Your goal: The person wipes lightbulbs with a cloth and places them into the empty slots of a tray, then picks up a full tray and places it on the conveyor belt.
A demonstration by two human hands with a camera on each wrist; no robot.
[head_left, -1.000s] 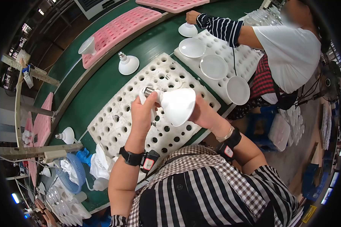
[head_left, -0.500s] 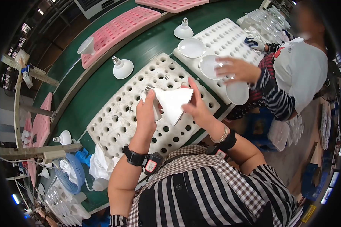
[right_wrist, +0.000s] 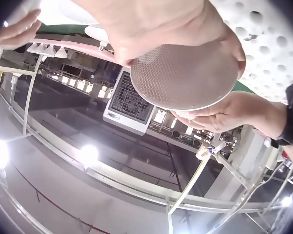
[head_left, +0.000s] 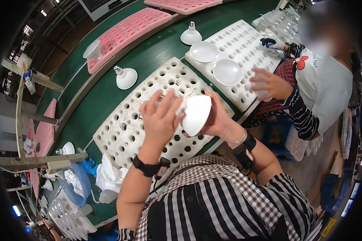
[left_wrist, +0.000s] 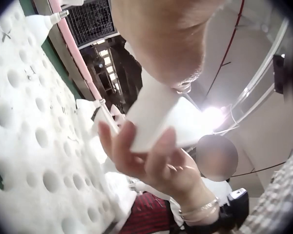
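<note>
The right hand (right_wrist: 156, 24) fills the top of the right wrist view, its fingers curled round the rim of a round lamp (right_wrist: 183, 75) whose dimpled face points at the camera. The left hand (right_wrist: 224, 112) lies against the lamp's lower edge. A white holed foam tray (right_wrist: 268, 39) shows at the upper right, and ceiling lights glare below.
</note>
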